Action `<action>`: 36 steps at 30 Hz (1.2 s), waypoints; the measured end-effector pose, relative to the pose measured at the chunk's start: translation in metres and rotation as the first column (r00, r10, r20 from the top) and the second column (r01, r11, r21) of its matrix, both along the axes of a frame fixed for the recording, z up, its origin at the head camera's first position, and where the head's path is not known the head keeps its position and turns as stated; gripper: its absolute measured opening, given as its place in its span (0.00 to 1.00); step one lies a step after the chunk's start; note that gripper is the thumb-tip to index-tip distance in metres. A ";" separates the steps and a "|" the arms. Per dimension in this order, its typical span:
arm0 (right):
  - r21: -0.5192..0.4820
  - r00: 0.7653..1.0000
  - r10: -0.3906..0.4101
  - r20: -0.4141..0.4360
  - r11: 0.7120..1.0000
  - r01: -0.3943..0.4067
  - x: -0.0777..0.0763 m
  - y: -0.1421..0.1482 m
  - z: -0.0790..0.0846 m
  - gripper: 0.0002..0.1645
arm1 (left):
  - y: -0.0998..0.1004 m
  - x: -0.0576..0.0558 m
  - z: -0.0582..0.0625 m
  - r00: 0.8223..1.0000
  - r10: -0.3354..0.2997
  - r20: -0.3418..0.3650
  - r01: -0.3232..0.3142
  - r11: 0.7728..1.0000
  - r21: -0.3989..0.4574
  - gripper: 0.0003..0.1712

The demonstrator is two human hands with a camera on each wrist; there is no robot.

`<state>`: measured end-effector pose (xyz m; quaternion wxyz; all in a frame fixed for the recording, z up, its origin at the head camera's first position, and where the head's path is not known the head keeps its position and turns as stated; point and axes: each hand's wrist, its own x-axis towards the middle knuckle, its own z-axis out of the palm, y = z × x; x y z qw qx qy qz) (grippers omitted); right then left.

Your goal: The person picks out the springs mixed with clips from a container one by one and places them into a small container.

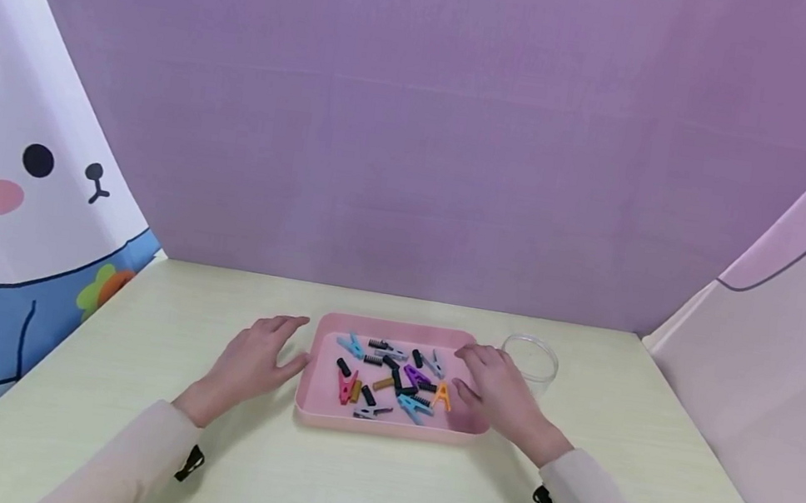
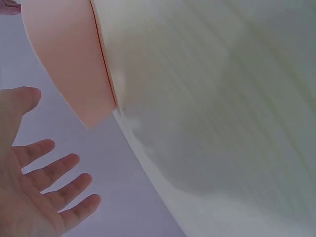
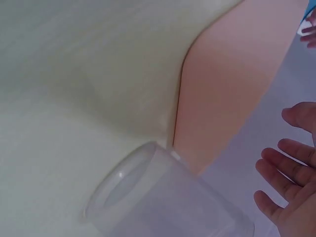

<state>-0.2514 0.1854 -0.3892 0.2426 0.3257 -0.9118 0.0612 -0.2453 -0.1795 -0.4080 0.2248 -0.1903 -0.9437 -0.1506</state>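
A shallow pink tray (image 1: 389, 429) holds a scatter of small clips: light blue (image 1: 352, 347), red (image 1: 346, 387), purple (image 1: 416, 376), orange (image 1: 442, 396) and grey ones. Among them lie short black pieces (image 1: 368, 396), dark ribbed pieces and brown pieces (image 1: 383, 383). My left hand (image 1: 249, 363) hovers by the tray's left side, its fingers spread and holding nothing. At the opposite side, my right hand (image 1: 506, 394) reaches over the right rim, fingers loosely extended and apart from the clips. Both wrist views show the tray's outer wall (image 2: 69, 59) beside relaxed fingers.
A clear round container (image 1: 531, 364) stands right of the tray, just behind my right hand; the right wrist view shows its transparent wall (image 3: 173, 207). The pale wooden table (image 1: 373, 491) meets a purple backdrop (image 1: 417, 136). Cartoon-printed cloth (image 1: 32, 256) hangs at the left.
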 end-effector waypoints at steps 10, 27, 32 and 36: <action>0.032 0.996 0.018 0.089 0.999 -0.020 -0.001 -0.016 -0.010 0.20 | 0.015 -0.003 -0.003 0.996 -0.008 0.089 0.010 1.000 -0.020 0.32; 0.048 0.964 0.002 0.267 0.999 -0.015 -0.012 -0.027 -0.021 0.15 | 0.023 -0.006 -0.009 0.986 -0.003 0.164 0.017 0.997 -0.081 0.25; 0.066 0.953 -0.024 0.302 0.998 0.005 -0.015 -0.029 -0.023 0.13 | 0.022 -0.007 -0.009 0.981 -0.006 0.193 0.025 0.995 -0.094 0.24; 0.066 0.945 -0.046 0.323 0.997 0.026 -0.018 -0.032 -0.024 0.12 | 0.023 -0.009 -0.009 0.976 -0.002 0.219 0.024 0.995 -0.100 0.23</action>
